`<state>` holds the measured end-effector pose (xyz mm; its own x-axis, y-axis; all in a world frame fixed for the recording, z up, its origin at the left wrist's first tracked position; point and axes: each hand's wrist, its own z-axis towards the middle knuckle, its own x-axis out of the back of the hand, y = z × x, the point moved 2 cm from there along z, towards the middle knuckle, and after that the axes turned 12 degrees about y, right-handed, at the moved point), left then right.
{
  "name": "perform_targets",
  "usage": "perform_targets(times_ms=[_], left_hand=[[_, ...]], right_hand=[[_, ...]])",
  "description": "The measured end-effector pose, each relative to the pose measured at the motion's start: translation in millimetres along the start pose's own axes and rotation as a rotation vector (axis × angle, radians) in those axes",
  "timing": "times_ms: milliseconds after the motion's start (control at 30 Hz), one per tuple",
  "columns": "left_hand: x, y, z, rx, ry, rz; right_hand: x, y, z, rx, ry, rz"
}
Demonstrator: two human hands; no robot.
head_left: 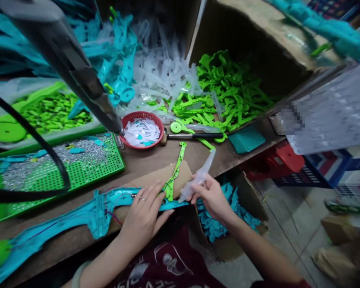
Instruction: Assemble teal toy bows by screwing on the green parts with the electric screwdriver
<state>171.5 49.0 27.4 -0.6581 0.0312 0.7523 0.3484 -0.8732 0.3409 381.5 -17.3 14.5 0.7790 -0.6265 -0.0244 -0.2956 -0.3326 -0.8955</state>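
My left hand (145, 208) lies over a long blue plastic shell (124, 199), fingers stretched out and thumb apart. Thin red wires run along this shell. A narrow green plastic piece (177, 172) stands out beyond my left fingertips, its lower end by the shell. Between the thumb and fingers of my right hand (211, 196) is a translucent plastic piece (202, 173), tilted up to the right. Its lower end comes close to the shell's right end. Whether the two touch, I cannot tell.
A red basket (126, 141) holds small white pieces. Beside it lies a hammer (195, 136). Green trays (115, 162) with screws and small parts stand left. A metal tool (75, 72) hangs overhead. Green parts (228, 88) pile behind; a box of blue parts (237, 212) sits below right.
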Motion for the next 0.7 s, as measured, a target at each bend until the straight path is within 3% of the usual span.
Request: perform_targets(times_ms=[167, 400, 567, 633, 700], left_hand=[[-2.7, -1.6, -0.5, 0.040, 0.022, -0.041], [-3.7, -5.2, 0.8, 0.086, -0.016, -0.084], [-5.5, -3.9, 1.0, 0.030, -0.052, -0.017], [-5.3, -3.9, 1.8, 0.002, -0.083, 0.013], [-5.2, -5.1, 2.2, -0.016, -0.098, 0.021]], right_hand=[[-32.0, -0.8, 6.9, -0.093, -0.149, 0.039], [-34.5, -4.1, 11.3, -0.165, -0.138, 0.001], [-35.2, -5.9, 16.3, -0.168, -0.168, -0.212], [-30.5, -6.9, 16.5, -0.049, -0.098, -0.370], [-25.5, -11.6, 13.9, 0.237, 0.034, -0.585]])
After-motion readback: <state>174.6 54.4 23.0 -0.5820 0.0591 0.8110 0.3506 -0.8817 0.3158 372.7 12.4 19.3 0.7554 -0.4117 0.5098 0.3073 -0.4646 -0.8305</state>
